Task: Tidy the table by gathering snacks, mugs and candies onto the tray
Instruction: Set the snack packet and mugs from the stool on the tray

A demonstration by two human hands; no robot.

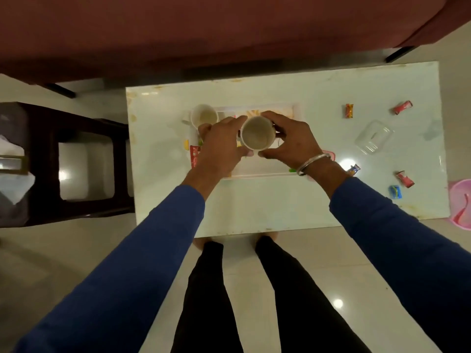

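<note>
A white mug (257,133) is held over the white tray (254,173), with my left hand (221,146) and my right hand (293,138) both wrapped around it. A second white mug (204,116) stands at the tray's far left corner. A red snack packet (195,155) lies at the tray's left edge, partly hidden by my left hand. Loose candies lie on the table to the right: an orange one (349,110), a red one (402,107), another red one (405,179), a blue one (395,191) and a small one (354,169) near my right wrist.
A clear plastic box (373,136) sits on the white table (254,212) at the right. A dark stool (76,161) stands left of the table, a red sofa (204,34) behind it, a pink tub (461,202) at the right edge.
</note>
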